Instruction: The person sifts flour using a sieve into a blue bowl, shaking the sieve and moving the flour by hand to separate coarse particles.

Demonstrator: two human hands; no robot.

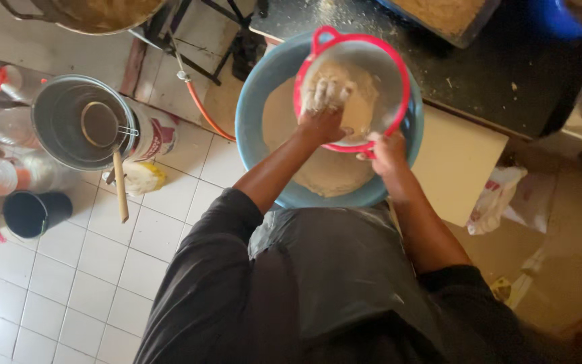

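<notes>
I see 1 red-rimmed sieve held over 1 blue basin, which sits at the edge of the dark counter. The sieve is round, so its only long axis runs through its handles: 1 loop handle points up and to the left in the head view, away from the person, and the opposite side, near the body, is under the right hand. It sits tilted, its near rim lower. Its rim is bright red, the mesh pale and dusted, with beige flour heaped inside; more of the same flour lies in a flat mound on the basin's floor.

My left hand is inside the sieve, fingers bent and pressed down into the flour, coated white to the knuckles. My right hand is clamped on the sieve's near rim, fingers closed around it.

On the tiled floor to the left I count 1 metal bucket holding 1 wire skimmer with a wooden handle, 1 dark cup, and at least 3 clear bottles with red caps. 1 orange hose runs across the floor beside the basin.
</notes>
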